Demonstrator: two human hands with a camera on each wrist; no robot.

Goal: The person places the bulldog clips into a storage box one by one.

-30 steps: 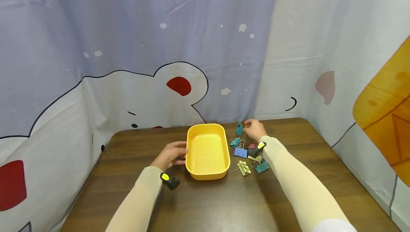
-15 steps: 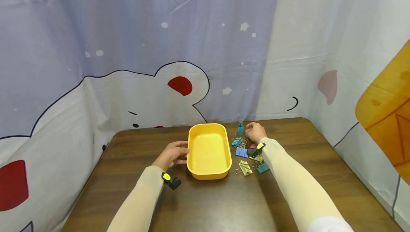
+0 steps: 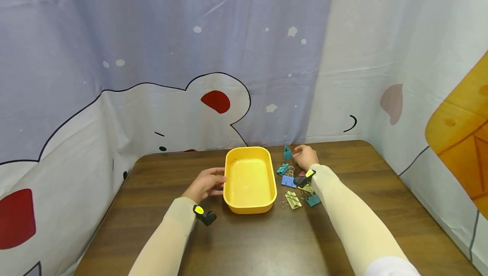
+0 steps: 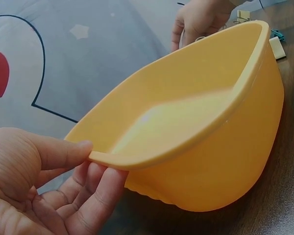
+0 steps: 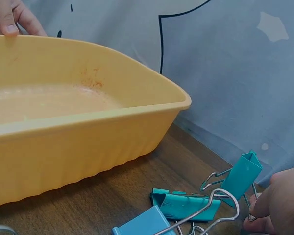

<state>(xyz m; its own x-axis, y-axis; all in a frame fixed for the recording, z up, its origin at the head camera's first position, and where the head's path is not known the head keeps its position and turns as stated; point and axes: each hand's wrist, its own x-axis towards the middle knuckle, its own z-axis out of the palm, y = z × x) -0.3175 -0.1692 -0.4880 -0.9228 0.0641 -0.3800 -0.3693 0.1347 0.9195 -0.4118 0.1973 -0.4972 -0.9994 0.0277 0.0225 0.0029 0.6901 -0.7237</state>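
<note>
The left hand [image 3: 206, 184] pinches the rim of a yellow plastic tray [image 3: 249, 180] in the head view's lower centre, and the right hand [image 3: 306, 157] pinches an upright teal binder clip [image 3: 287, 153] by its wire handle, right of centre.

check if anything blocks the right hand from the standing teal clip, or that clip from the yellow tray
Nothing visible: the right hand pinches the standing teal clip, and no loose object shows straight across to the yellow tray, only the tray's own wall. The other teal clip lies nearer the person.
</note>
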